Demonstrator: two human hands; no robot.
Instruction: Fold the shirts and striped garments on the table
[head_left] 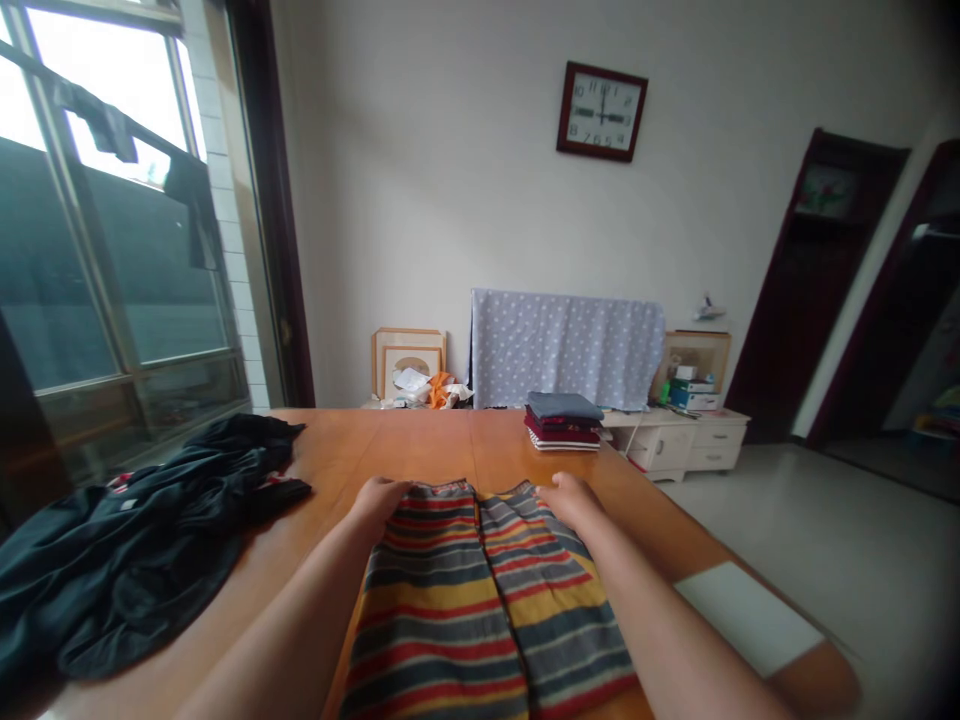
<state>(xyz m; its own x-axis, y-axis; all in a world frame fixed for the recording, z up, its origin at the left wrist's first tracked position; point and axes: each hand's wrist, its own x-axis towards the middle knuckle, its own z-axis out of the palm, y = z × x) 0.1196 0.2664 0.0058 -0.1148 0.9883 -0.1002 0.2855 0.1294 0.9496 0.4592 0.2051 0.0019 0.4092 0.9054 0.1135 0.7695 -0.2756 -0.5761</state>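
Okay, striped garment (480, 610) lies flat on the wooden desk (337, 455), at the near edge and about midway between the left and right edges. It has red, yellow and grey bands, and a seam runs down its middle. Left hand (379, 500) rests on the garment's far left corner and right hand (574, 498) on its far right corner. Both are palm down with fingers close together. Cannot tell whether either hand pinches the cloth or only presses on it.

A heap of black clothes (127, 540) is spread along the desk's left edge, well apart from the garment. A stack of folded clothes (562, 420) sits near the far edge, beyond the right hand. A white sheet (750, 615) lies at the right edge. Behind the desk, a dotted cloth (566, 345) hangs over something against the wall, with a wall clock (601, 110) above it.
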